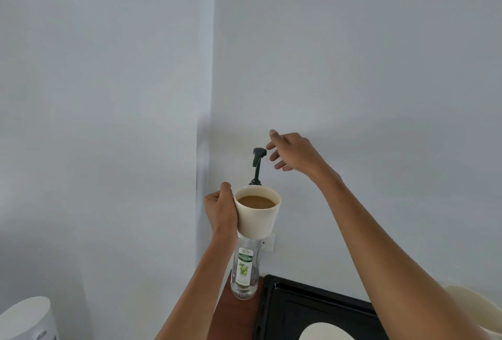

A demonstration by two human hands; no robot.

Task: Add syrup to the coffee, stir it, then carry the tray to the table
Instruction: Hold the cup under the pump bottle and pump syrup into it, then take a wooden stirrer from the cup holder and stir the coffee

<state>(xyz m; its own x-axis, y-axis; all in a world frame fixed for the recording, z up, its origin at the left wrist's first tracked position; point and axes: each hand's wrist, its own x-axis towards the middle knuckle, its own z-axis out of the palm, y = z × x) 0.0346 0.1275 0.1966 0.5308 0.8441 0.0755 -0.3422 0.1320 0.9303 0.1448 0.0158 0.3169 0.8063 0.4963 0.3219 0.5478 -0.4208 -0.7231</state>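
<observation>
Left hand [220,210] clenched around a cream cup [257,213] of coffee [256,202], raised beneath the syrup bottle [244,271] pump [257,161]. Right hand [292,153] open, fingers spread, just at 3 o'clock of the pump head. Black tray [312,309] at 5 o'clock of the bottle.

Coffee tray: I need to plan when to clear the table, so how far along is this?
Early. The left hand holds the full mug up by the syrup bottle; the open right hand is beside the pump, not pressing. Syrup, stirring and carrying the tray remain.
</observation>
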